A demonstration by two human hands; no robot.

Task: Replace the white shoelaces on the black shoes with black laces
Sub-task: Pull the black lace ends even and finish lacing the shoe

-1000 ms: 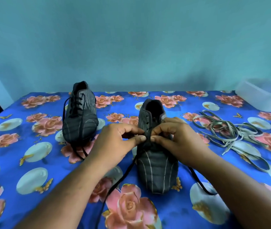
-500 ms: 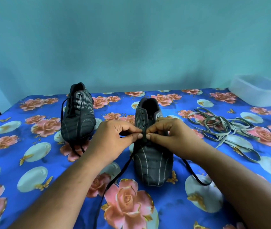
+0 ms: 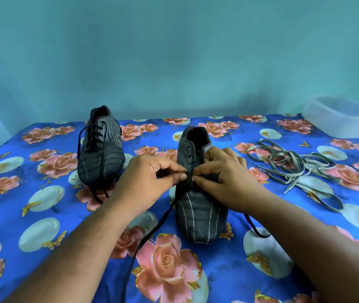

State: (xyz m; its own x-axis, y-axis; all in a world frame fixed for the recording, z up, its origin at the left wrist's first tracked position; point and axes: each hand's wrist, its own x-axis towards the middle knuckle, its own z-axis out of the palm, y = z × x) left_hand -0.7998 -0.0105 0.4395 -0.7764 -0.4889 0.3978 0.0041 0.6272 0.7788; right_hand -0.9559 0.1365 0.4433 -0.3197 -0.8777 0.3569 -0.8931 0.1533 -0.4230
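The near shoe (image 3: 198,206) is sitting toe-toward-camera on the floral surface (image 3: 43,215), and both hands are meeting at its lower eyelets, hardly shifting from a second ago: the left hand (image 3: 150,182) and right hand (image 3: 222,178) are each pinching the black lace (image 3: 152,232), whose tails are trailing either side. Left of it the second shoe (image 3: 101,156) is already laced black; right, the white laces (image 3: 294,169) are lying discarded.

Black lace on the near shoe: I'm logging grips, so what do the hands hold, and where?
Both the left hand and right hand pinch the black lace at the near shoe's lowest eyelets.
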